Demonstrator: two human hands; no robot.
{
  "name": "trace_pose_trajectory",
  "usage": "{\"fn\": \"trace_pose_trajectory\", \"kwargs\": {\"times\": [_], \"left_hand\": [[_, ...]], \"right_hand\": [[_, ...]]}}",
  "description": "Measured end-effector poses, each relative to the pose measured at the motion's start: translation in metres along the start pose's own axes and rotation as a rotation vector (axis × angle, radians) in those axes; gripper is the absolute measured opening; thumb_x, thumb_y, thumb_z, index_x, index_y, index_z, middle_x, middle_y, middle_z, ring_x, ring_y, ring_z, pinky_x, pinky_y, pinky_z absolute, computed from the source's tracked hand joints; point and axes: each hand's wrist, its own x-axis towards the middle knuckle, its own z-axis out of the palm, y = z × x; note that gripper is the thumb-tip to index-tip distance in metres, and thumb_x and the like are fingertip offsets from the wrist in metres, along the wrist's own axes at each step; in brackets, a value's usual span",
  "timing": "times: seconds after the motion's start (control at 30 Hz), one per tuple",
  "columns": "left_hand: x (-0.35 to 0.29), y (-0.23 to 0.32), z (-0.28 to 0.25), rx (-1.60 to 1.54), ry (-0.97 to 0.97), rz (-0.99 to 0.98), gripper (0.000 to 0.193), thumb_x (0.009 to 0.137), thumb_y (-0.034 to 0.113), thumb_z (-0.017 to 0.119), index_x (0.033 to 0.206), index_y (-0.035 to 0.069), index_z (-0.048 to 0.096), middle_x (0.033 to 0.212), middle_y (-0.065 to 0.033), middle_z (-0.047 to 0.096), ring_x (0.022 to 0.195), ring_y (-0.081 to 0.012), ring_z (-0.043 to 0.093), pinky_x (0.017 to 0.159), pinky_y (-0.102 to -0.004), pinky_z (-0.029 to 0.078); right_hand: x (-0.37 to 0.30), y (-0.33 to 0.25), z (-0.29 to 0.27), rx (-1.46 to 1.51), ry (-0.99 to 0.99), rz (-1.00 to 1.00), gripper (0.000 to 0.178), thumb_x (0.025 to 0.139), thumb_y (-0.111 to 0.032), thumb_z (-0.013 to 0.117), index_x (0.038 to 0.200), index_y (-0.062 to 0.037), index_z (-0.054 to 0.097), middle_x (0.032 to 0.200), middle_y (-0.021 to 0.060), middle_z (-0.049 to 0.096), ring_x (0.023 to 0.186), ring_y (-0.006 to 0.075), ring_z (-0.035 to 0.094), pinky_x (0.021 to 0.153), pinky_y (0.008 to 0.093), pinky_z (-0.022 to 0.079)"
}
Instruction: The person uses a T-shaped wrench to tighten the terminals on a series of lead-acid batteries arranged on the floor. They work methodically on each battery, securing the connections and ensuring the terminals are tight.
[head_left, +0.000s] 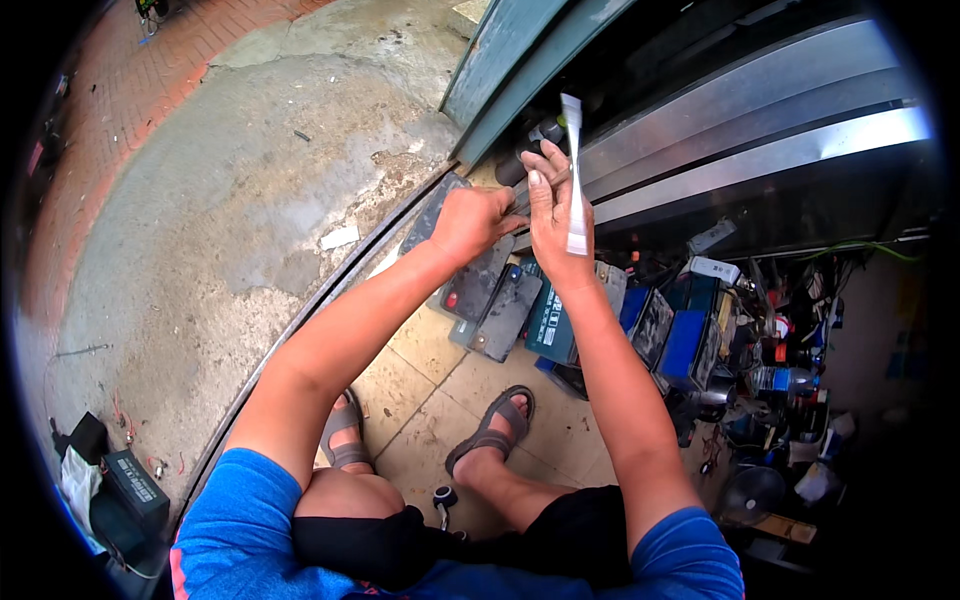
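Observation:
My left hand [474,221] is closed around a grey rod-like piece, mostly hidden by its fingers. Close beside it, my right hand [561,215] has its thumb and fingers stretched up and apart. A bright silver bar [574,165], narrow in the middle and smeared by motion, passes across my right hand; the grey piece seems to reach toward its middle, but I cannot tell how they join. Below both hands, dusty dark batteries [507,312] stand on the floor. A teal battery [552,326] sits beside them, partly behind my right forearm.
Blue batteries [687,345] and assorted parts [775,380] crowd the right side. Metal shutter panels [740,130] rise at the upper right, beside a green frame [500,60]. A floor track [300,325] divides the tiles [420,390] from rough concrete [250,230]. Another battery [135,490] stands lower left.

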Motion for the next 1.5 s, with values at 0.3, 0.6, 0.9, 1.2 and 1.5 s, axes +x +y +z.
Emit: {"fn": "trace_pose_trajectory", "kwargs": {"times": [0.3, 0.6, 0.9, 1.2, 1.5], "left_hand": [[0.018, 0.01, -0.008, -0.225, -0.035, 0.209, 0.019, 0.088, 0.019, 0.073, 0.101, 0.006, 0.068, 0.085, -0.0232, 0.068, 0.083, -0.0461, 0.066, 0.072, -0.054, 0.053], [0.018, 0.01, -0.011, -0.151, -0.191, 0.051, 0.022, 0.09, 0.021, 0.072, 0.106, 0.007, 0.071, 0.082, -0.0236, 0.068, 0.081, -0.0453, 0.067, 0.072, -0.0523, 0.053], [0.016, 0.0, 0.004, -0.264, -0.118, 0.175, 0.022, 0.092, 0.021, 0.071, 0.107, 0.005, 0.07, 0.086, -0.0227, 0.069, 0.082, -0.046, 0.065, 0.072, -0.0496, 0.054], [0.017, 0.017, -0.008, -0.102, -0.062, -0.008, 0.022, 0.089, 0.023, 0.074, 0.1, 0.004, 0.069, 0.085, -0.0218, 0.069, 0.081, -0.0456, 0.065, 0.071, -0.0513, 0.053], [0.012, 0.008, 0.003, -0.158, -0.136, 0.016, 0.022, 0.088, 0.017, 0.078, 0.1, 0.002, 0.066, 0.076, -0.0232, 0.064, 0.072, -0.0376, 0.069, 0.067, -0.0472, 0.052]], "right_hand": [[-0.001, 0.024, 0.001, 0.007, -0.027, 0.001, 0.03, 0.104, -0.01, 0.056, 0.132, 0.0025, 0.059, 0.117, 0.0173, 0.074, 0.107, 0.0364, 0.071, 0.093, 0.0403, 0.054], [0.003, 0.005, -0.01, -0.002, -0.047, 0.08, 0.028, 0.106, -0.014, 0.057, 0.128, 0.0023, 0.059, 0.111, 0.0125, 0.076, 0.102, 0.0211, 0.072, 0.091, 0.0333, 0.054], [0.003, 0.02, -0.015, -0.076, -0.033, 0.004, 0.028, 0.105, -0.015, 0.06, 0.127, 0.0022, 0.061, 0.108, 0.0112, 0.077, 0.101, 0.0209, 0.072, 0.091, 0.0331, 0.054], [-0.005, 0.025, -0.014, 0.092, -0.007, 0.055, 0.03, 0.103, -0.014, 0.061, 0.128, 0.002, 0.062, 0.106, 0.0177, 0.075, 0.096, 0.0308, 0.074, 0.087, 0.0381, 0.056], [-0.008, 0.032, -0.006, 0.176, 0.014, 0.05, 0.024, 0.101, -0.014, 0.064, 0.119, 0.0022, 0.066, 0.101, 0.0189, 0.076, 0.095, 0.0322, 0.075, 0.082, 0.0394, 0.057]]}}
